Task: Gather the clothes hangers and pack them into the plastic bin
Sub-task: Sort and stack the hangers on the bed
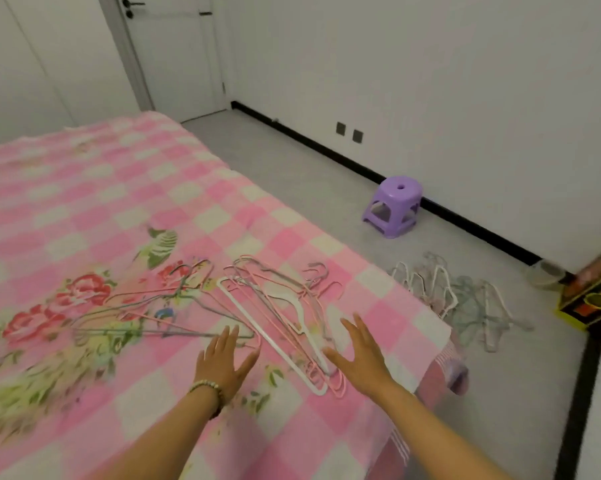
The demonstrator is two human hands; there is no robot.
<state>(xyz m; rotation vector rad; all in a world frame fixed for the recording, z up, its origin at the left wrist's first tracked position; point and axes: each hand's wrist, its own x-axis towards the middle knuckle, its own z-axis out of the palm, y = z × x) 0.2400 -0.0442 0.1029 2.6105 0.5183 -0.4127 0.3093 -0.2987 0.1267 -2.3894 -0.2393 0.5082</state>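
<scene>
While both arms reach over the near right corner of the pink checked bed (pixel 84 209), the left hand (pixel 222 362) and right hand (pixel 359 351) are spread flat with straight fingers, gripping nothing. A bundle of pink and white hangers (pixel 287 311) lies on the bedspread between them, its near end just beside the right thumb. Thinner wire hangers (pixel 146 308) lie left of the left hand's fingertips. Another heap of hangers (pixel 458 299) lies on the floor to the right, nearer than a purple stool (pixel 394 206).

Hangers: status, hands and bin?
Left hand and right hand open, holding nothing. Hangers on the bed loose between them; second pile on floor. No bin in view.
</scene>
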